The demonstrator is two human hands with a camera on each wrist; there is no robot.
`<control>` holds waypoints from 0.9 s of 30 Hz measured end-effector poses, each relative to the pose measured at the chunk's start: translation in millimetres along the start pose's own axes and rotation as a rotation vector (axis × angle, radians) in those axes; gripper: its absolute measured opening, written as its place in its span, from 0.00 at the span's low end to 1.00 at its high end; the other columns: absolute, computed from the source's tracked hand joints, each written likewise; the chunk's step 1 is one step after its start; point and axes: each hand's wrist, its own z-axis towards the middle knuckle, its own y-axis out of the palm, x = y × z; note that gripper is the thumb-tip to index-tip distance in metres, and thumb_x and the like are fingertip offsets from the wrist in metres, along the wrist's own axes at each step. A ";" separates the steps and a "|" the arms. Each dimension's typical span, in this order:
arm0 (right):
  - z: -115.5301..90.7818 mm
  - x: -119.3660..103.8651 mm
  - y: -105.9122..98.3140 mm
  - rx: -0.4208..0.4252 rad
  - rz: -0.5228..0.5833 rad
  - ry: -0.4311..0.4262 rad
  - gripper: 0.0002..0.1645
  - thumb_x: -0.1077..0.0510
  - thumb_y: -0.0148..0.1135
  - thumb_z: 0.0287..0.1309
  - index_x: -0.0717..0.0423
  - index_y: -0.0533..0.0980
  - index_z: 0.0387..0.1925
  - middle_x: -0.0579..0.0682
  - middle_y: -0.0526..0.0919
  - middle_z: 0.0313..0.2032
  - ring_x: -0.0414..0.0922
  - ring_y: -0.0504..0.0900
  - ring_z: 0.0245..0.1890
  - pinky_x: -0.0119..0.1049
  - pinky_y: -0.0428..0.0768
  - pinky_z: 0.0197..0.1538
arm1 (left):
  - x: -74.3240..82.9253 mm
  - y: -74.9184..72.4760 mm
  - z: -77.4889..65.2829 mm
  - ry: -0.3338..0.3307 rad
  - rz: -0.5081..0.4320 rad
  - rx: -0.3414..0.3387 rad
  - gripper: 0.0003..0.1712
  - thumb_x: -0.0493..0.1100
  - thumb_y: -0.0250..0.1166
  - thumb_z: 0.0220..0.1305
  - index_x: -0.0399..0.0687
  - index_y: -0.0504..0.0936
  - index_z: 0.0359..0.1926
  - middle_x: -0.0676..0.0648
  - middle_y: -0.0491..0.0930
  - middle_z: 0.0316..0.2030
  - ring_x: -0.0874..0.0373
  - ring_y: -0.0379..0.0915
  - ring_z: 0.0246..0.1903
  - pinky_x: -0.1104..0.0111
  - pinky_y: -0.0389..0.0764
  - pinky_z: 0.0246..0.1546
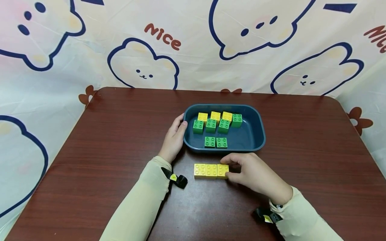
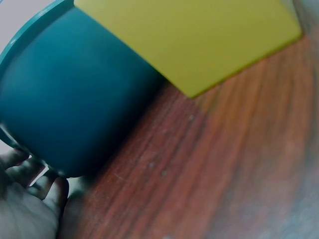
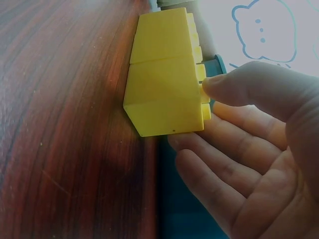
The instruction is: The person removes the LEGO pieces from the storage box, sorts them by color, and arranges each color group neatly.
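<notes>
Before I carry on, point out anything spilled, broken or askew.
Nothing stands out: the three yellow blocks at the right hand form a neat row, the green blocks in the tray sit studs up, and I see no spill or damage.

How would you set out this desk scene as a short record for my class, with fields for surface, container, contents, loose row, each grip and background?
Surface: brown table
Container: blue tray, on the table
Contents: three yellow blocks, six green blocks
Loose row: yellow row of three blocks, in front of the tray
Left grip: touching the tray's left end
Right grip: thumb and finger holding the row's right end
Background: pale cloth with cartoon animals
</notes>
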 end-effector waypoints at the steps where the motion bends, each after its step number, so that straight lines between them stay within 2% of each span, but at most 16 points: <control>1: -0.1 0.0 0.1 -0.001 0.001 0.000 0.18 0.62 0.71 0.56 0.49 0.84 0.49 0.40 0.85 0.45 0.40 0.82 0.43 0.42 0.82 0.48 | 0.1 0.1 0.0 -0.002 0.001 0.000 0.28 0.56 0.46 0.80 0.59 0.63 0.75 0.57 0.63 0.72 0.62 0.56 0.70 0.54 0.58 0.71; 13: 0.2 -1.1 0.2 -0.005 0.013 0.003 0.18 0.62 0.72 0.56 0.49 0.84 0.50 0.40 0.85 0.46 0.40 0.82 0.44 0.42 0.82 0.48 | 0.8 -0.9 0.5 -0.002 -0.020 -0.009 0.27 0.56 0.46 0.80 0.61 0.63 0.75 0.58 0.63 0.72 0.62 0.56 0.71 0.54 0.58 0.71; 27: -0.7 -2.1 0.4 0.007 0.003 -0.003 0.17 0.62 0.71 0.56 0.47 0.84 0.48 0.40 0.85 0.45 0.40 0.82 0.43 0.43 0.82 0.48 | 3.3 0.5 -0.9 -0.012 0.000 0.002 0.27 0.55 0.46 0.80 0.61 0.62 0.75 0.58 0.63 0.72 0.62 0.56 0.71 0.54 0.58 0.71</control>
